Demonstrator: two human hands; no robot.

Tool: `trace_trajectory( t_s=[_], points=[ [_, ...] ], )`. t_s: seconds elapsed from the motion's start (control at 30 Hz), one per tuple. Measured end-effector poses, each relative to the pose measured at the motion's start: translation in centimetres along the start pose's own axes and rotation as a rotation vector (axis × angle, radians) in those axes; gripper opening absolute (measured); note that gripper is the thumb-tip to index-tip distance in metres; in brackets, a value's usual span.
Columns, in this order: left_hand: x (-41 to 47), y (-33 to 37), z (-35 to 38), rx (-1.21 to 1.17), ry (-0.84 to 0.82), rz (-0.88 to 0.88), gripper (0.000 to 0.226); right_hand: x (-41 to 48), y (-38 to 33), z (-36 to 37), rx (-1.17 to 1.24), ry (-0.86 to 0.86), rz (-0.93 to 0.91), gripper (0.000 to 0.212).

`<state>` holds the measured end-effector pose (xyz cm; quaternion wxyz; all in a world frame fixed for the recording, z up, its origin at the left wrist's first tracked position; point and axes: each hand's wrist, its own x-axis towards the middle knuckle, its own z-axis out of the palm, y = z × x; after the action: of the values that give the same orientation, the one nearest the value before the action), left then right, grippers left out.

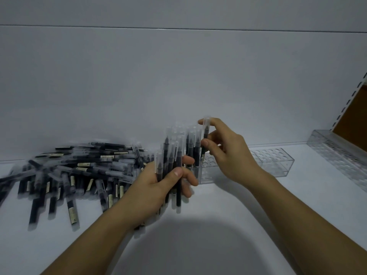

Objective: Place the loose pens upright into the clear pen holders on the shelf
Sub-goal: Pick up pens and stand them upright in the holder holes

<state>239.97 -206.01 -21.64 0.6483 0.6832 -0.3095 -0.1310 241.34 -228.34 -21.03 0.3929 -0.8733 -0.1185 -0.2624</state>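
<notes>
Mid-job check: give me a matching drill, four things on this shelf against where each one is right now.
Things:
1 pen pile
2 pen bundle
3 single pen
4 angled clear holder

Places:
A pinched in the right hand
B lying on the shelf, left side
C far right, by the slotted upright
D gripped in the left hand

Pairs: 1-B, 2-D, 3-A, 4-C

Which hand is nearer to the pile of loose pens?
Left. The left hand, gripping a bundle of pens, is beside the pile; the right hand, pinching one pen, is farther away, above the clear holder.
</notes>
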Motion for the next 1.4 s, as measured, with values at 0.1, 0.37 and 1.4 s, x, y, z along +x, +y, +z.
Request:
trace_trajectory(
  t_s=[0.1, 0.37, 1.4],
  points=[
    [-0.1, 0.3, 0.0, -0.01, -0.011, -0.014, 0.026, 0.0, 0.0, 0.1, -0.015, -0.012, 0.005, 0.041],
    [0.1, -0.2, 0.1, -0.08, -0.012, -0.016, 0.03, -0.2, -0.2, 0.4, -0.058, 0.005, 0.04, 0.034],
    [0.3, 0.2, 0.9, -0.247, 0.284, -0.025, 0.022, 0.1, -2.8, -1.6, 0.558, -0.189, 0.057, 0.016]
  ],
)
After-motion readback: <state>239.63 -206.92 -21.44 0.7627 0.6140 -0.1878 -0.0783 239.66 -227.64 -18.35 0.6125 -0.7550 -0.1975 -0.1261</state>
